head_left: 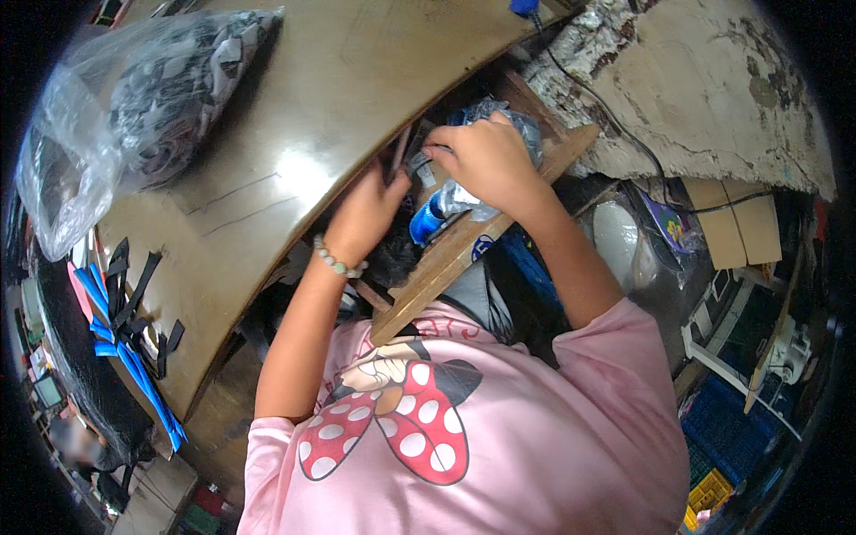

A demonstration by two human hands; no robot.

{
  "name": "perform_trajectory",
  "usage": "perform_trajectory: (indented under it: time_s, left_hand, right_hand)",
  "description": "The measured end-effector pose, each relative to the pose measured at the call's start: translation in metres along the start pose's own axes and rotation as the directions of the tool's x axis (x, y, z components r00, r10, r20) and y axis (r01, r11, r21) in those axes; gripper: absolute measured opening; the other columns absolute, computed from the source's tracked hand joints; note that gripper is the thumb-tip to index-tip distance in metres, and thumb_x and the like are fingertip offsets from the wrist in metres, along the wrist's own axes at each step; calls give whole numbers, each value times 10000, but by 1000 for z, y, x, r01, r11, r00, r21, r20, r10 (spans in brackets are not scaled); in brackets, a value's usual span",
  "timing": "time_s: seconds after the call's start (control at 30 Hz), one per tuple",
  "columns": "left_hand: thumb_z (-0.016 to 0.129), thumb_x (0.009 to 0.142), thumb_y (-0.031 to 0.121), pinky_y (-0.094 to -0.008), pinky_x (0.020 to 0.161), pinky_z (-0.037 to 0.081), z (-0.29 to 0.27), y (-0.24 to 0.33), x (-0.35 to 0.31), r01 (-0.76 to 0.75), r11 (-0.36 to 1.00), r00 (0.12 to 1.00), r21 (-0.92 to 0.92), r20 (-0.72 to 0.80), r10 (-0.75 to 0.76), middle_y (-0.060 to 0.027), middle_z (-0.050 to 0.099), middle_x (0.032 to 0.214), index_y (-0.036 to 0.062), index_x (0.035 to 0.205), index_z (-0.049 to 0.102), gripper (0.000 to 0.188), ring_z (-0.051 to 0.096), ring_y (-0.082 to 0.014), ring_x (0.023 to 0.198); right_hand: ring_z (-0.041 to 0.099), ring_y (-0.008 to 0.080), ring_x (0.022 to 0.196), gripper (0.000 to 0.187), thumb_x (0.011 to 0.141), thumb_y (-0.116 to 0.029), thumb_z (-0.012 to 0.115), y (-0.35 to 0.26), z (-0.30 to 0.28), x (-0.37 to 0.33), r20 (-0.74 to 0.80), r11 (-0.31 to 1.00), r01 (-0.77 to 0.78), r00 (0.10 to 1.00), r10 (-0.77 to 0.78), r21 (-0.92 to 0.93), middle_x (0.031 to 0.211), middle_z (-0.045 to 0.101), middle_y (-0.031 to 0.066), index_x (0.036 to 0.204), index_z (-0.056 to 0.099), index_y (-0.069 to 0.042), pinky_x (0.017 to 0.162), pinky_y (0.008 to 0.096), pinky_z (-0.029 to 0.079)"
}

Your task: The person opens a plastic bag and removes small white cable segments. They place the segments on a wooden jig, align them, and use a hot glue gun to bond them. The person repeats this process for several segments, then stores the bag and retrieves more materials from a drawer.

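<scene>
The right hand (pixel 486 156) rests on a see-through bag (pixel 455 201) in the drawer under the brown table (pixel 294 107), fingers curled. The left hand (pixel 366 214) reaches in beside it; I cannot tell what it holds.

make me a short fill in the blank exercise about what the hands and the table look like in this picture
1. The left hand has a bead ____ at its wrist.
2. The right hand rests on a crumpled clear ____ beside a wooden plank.
3. Blue and ____ straps lie on the table.
4. The person's shirt is ____.

Missing words: bracelet; bag; black; pink
</scene>
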State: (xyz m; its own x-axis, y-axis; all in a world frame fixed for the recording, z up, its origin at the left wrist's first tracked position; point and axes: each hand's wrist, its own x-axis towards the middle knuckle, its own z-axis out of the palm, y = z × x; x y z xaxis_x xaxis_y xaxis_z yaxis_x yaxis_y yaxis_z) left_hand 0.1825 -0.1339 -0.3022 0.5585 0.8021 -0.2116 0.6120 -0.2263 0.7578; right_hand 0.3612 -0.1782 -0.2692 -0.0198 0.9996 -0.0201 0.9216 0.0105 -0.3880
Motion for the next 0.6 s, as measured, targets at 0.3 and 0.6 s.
perform_trajectory:
  time_s: [0.3,0.6]
  left_hand:
    - [554,874,149,-393,870,421,7,-8,4,-227,973,968,45,-94,231,-269,559,1045,-73,1137,474,354,548,-377,989]
    - [565,902,217,-341,857,420,4,-8,8,-148,984,958,102,-234,169,-191,618,1021,-60,1051,559,315,580,-261,920]
  right_hand:
    - [572,260,910,147,742,-164,563,4,21,-1,-234,981,134,958,-164,-141,903,603,70,799,698,-162,754,415,410]
    - [583,274,890,130,723,-111,590,9,19,1,-172,998,30,984,-39,-58,830,670,85,807,687,-88,770,408,413]
